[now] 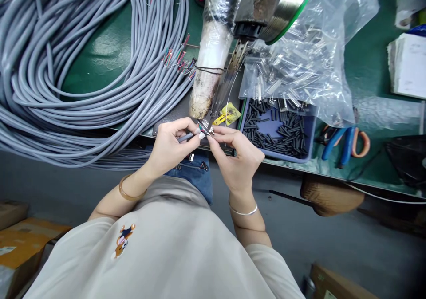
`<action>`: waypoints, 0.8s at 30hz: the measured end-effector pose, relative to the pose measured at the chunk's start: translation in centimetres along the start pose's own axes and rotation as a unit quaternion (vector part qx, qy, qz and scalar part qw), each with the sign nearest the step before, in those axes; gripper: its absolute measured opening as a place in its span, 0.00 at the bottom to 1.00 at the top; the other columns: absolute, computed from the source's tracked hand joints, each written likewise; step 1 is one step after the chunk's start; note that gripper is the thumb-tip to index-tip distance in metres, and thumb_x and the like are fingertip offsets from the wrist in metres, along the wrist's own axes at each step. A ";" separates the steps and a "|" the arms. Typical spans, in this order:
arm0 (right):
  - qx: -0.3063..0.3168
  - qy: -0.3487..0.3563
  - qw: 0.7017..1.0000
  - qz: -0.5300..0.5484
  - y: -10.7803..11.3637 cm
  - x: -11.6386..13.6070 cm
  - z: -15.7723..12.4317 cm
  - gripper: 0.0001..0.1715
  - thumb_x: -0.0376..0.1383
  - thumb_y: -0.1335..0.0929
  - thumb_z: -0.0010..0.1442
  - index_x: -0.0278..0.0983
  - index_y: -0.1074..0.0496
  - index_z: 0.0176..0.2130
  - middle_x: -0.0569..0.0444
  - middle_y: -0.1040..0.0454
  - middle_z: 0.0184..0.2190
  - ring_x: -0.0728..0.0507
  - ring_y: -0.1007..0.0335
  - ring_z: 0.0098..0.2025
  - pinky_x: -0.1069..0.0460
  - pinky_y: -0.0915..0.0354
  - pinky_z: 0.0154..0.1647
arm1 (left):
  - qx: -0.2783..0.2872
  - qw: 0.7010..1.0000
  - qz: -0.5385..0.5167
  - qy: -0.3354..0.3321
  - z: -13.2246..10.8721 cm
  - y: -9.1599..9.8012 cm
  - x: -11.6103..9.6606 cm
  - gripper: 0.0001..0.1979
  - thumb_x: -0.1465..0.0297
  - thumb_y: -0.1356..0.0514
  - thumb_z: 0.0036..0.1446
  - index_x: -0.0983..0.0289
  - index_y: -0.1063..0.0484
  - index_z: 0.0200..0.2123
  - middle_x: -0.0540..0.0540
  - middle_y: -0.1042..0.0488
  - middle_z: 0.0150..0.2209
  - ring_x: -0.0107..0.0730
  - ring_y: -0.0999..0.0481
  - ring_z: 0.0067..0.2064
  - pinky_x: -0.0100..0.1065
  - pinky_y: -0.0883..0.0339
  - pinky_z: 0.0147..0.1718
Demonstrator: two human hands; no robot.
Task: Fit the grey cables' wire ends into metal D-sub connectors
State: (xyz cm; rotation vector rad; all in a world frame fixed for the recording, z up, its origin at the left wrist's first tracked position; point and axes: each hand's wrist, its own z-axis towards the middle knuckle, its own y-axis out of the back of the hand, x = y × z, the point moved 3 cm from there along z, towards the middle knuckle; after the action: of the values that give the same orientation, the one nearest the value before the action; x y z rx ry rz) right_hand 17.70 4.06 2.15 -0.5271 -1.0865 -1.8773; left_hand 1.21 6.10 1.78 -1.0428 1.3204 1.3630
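My left hand [173, 146] is closed around the end of a grey cable [185, 136], whose stripped coloured wires [203, 127] stick out to the right. My right hand [234, 152] pinches those wire ends with thumb and forefinger, touching the left hand's fingertips. Both hands sit at the front edge of the green bench [109, 46], just below a wrapped white tool [209, 64] that points down at them. What the right fingertips hold besides the wires is too small to tell.
A big coil of grey cables [66, 68] fills the left of the bench. A blue tray [309, 126] of short black tubes sits right of my hands, under a clear plastic bag [309, 55] of small parts. Blue and orange pliers [346, 141] lie further right. Cardboard boxes [20, 241] stand on the floor.
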 end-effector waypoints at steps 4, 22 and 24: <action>-0.016 0.012 1.000 -0.014 0.0 0.3 0.5 0.05 0.31 0.27 0.64 0.42 0.23 0.38 0.55 0.15 0.41 0.43 0.16 0.43 0.48 0.21 0.46 | -0.016 1.000 0.011 -0.017 -0.1 0.0 -0.7 0.05 0.72 0.35 0.54 0.65 0.27 0.26 0.50 0.27 0.24 0.20 0.34 0.24 0.25 0.43 0.21; 0.021 0.096 0.993 -0.063 0.6 0.0 -0.9 0.07 0.29 0.29 0.66 0.42 0.28 0.39 0.53 0.15 0.43 0.46 0.15 0.41 0.54 0.23 0.38 | 0.037 0.999 0.034 -0.018 -1.0 -0.2 0.1 0.06 0.73 0.35 0.56 0.65 0.27 0.27 0.48 0.29 0.23 0.20 0.39 0.22 0.26 0.45 0.22; 0.014 0.074 0.995 -0.063 0.7 -0.1 -1.0 0.06 0.30 0.29 0.67 0.42 0.28 0.39 0.54 0.15 0.41 0.47 0.16 0.39 0.54 0.23 0.36 | 0.029 0.996 0.053 -0.058 -1.4 -0.2 0.0 0.05 0.75 0.35 0.57 0.65 0.25 0.28 0.51 0.24 0.27 0.23 0.33 0.25 0.27 0.40 0.24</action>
State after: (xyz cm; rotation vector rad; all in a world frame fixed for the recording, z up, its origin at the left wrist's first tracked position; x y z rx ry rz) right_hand 18.40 3.06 1.86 -0.3044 -1.0670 -1.9730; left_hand 1.32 4.75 1.67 -0.8519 1.3362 1.4323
